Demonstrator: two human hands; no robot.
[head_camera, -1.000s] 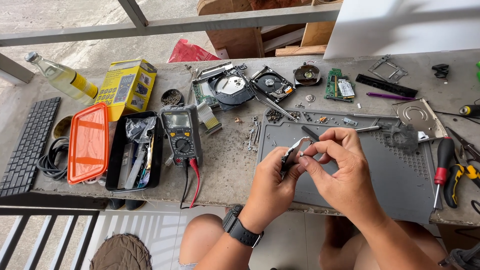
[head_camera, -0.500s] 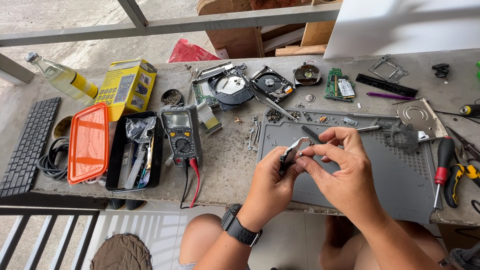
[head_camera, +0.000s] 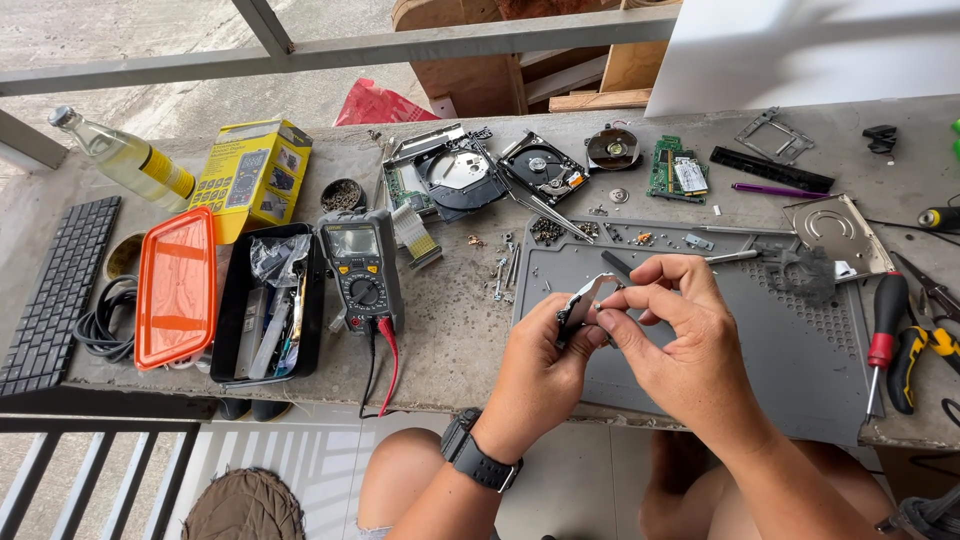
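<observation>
1. While the gray mat (head_camera: 800, 370) is lying on the counter (head_camera: 450, 330), the left hand (head_camera: 540, 375) is clamping its fingers on a small metal part (head_camera: 580, 303) above it.
2. The right hand (head_camera: 680, 345) is pinching that part's end, fingers together.
3. A multimeter (head_camera: 362, 265) is sitting well to the left.

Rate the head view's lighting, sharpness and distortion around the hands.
Head view: soft, even daylight with faint shadows; left hand and right hand sharp, pinching a small metal part over the grey mat; railing bows slightly from wide-angle distortion.

Outdoor electronics-repair bench: multimeter (head_camera: 362, 268), screwdriver (head_camera: 882, 330).
</observation>
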